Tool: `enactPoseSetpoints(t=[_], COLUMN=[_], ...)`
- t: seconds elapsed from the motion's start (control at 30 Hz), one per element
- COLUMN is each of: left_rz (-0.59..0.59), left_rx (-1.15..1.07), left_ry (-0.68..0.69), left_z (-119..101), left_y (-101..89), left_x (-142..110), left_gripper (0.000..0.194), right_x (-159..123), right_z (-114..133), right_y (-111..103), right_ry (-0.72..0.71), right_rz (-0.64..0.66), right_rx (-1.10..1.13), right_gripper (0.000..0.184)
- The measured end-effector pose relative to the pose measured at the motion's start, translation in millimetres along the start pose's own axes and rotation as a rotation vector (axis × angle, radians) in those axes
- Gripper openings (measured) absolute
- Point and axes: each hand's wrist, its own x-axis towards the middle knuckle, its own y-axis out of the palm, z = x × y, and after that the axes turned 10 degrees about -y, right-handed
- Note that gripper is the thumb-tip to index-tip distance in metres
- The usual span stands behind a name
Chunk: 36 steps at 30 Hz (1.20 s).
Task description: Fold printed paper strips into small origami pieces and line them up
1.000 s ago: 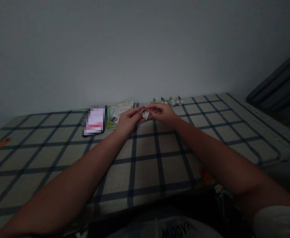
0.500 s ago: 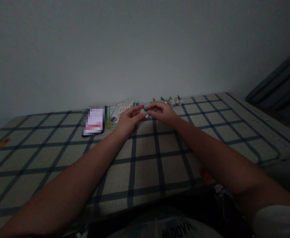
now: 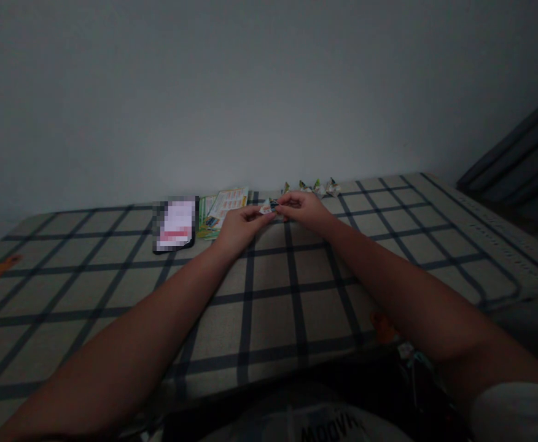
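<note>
Between my hands is a small piece of folded printed paper (image 3: pixel 267 207), pale with dark and coloured patches. My left hand (image 3: pixel 241 226) pinches its left and lower edge between thumb and fingers. On its right side, the fingertips of my right hand (image 3: pixel 303 207) are closed on it. Both hands are held close together over the far half of the table. Behind my right hand stand several small folded paper shapes (image 3: pixel 331 187) in a row, pointed at the top and made of similar printed paper.
A phone (image 3: pixel 177 224) with a lit, blurred screen lies left of my hands. Beside it are printed leaflets (image 3: pixel 225 202), partly behind my left hand. A checked cloth (image 3: pixel 269 319) covers the table, which meets a plain wall (image 3: pixel 269 92). Dark folded fabric (image 3: pixel 522 159) hangs at right.
The folded paper has been turned between my fingers, from a pale pointed face to a flatter side with dark print. My left fingers have shifted lower on it. Phone and leaflets stay put.
</note>
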Motion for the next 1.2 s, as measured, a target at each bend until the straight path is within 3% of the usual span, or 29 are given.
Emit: enactPoseSetpoints(t=[0.43,0.73,0.9,1.2], left_rz=[0.007,0.062,0.12,0.069], left_rx=[0.166,-0.123,-0.326,-0.188], left_ry=[0.053,-0.056,-0.096,-0.005], left_z=[-8.5,-4.4,-1.0,-1.5], left_y=[-4.8,2.4,4.7,-0.9], left_x=[-3.2,-3.6,-1.6,-0.6], left_gripper=[0.031,0.028,0.04,0.042], right_x=[0.0,-1.6,-0.7,-1.2], right_z=[5.1,7.4,5.2,3.5], right_y=[-2.3,-0.3,-4.1,1.3], right_ry=[0.008,-0.082,-0.119,-0.044], right_rz=[0.106,0.077,0.077,0.067], right_rx=[-0.005,-0.036,-0.094,0.05], right_gripper=[0.025,0.019,0.019,0.026])
